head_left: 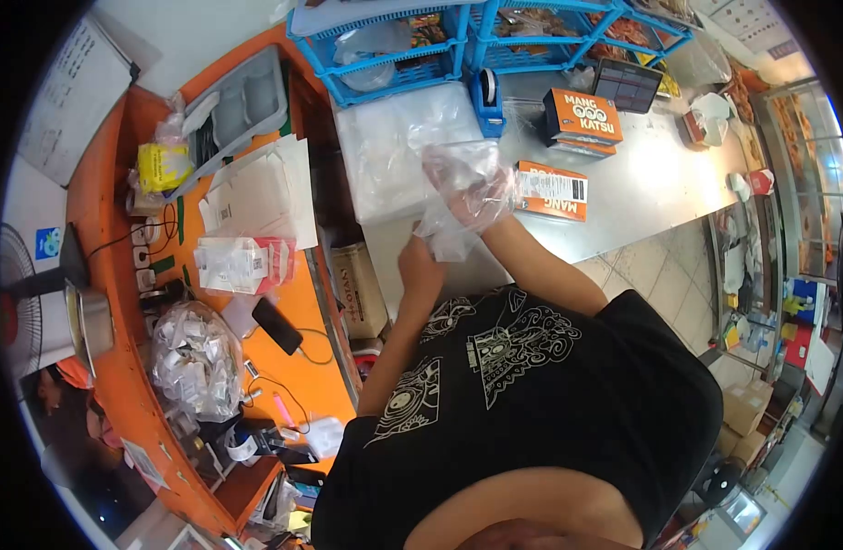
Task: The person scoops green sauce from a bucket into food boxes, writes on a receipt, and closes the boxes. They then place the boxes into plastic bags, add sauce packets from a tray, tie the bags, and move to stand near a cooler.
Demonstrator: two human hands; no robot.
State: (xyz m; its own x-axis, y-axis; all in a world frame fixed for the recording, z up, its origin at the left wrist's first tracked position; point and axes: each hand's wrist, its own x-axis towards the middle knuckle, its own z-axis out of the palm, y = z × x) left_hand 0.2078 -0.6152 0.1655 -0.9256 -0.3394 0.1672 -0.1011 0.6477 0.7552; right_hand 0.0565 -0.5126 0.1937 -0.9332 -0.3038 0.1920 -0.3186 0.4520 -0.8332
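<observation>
The clear bag is up over the desk, straight ahead of the chest, its crumpled length running roughly away from the body. The right hand is nearer its middle, wrapped by film (whether those fingers pinch or spread, I cannot tell). The left hand is curled at the bag's near left corner; its grip on the film is unclear. The labelled box lies just right of the bag, long side crosswise, on the right hand's side.

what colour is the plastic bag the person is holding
The plastic bag is clear and colourless, head view.
</observation>
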